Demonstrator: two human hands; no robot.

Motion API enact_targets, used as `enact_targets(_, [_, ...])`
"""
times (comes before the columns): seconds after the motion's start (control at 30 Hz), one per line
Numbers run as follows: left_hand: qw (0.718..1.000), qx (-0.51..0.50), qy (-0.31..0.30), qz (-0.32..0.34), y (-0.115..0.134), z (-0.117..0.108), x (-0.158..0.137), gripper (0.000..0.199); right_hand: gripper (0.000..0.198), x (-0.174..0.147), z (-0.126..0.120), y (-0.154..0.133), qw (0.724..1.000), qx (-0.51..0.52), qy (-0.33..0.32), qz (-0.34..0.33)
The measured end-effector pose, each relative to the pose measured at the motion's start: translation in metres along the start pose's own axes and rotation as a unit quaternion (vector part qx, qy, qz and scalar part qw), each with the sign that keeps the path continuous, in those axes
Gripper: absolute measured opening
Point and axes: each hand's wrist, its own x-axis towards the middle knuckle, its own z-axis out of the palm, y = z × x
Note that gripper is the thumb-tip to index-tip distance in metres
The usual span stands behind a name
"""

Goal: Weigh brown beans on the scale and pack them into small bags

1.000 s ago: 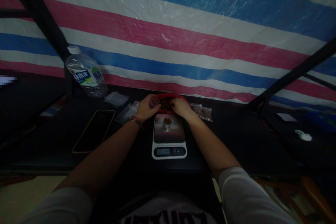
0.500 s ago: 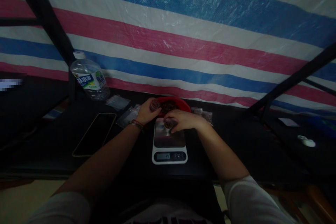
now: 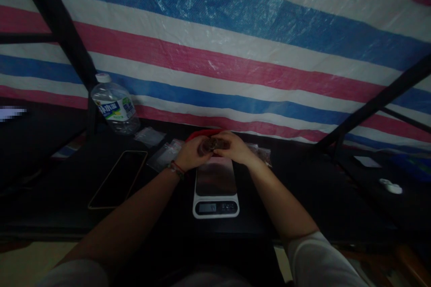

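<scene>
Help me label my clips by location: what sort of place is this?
Perhaps a makeshift stall or improvised workspace, though I can't be sure: a striped plastic sheet hangs behind, dark frame bars slant at both sides, and a digital scale sits in front.

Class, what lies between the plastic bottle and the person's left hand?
In the head view, clear plastic bags lie between the bottle and the left hand.
</scene>
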Motion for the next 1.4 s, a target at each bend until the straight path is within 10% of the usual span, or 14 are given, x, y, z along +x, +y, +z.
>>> enact_targets(0.63, [0.993,-0.078,0.083,-0.03,-0.004,0.005,-0.008,0.04,0.049,-0.001,0.007,-0.008,0.997,-0.031,0.069,-0.018])
enact_targets(0.87, [0.966,-0.062,0.228,-0.106,-0.024,0.007,-0.005,0.039,0.044,-0.005,0.006,-0.007,0.99,-0.043,-0.134,-0.003])
enact_targets(1.1, [0.97,-0.033,0.216,-0.109,-0.024,0.008,-0.003,0.043,0.053,-0.007,0.011,0.005,0.964,-0.072,-0.253,-0.041])
enact_targets(1.23, [0.973,-0.005,0.193,-0.125,-0.018,0.009,-0.001,0.043,0.07,-0.003,0.0,0.0,0.985,0.013,-0.173,-0.028])
enact_targets(1.4, [0.983,0.024,0.147,-0.103,-0.015,0.014,-0.001,0.045,0.035,0.018,0.01,-0.012,0.996,-0.007,-0.086,-0.039])
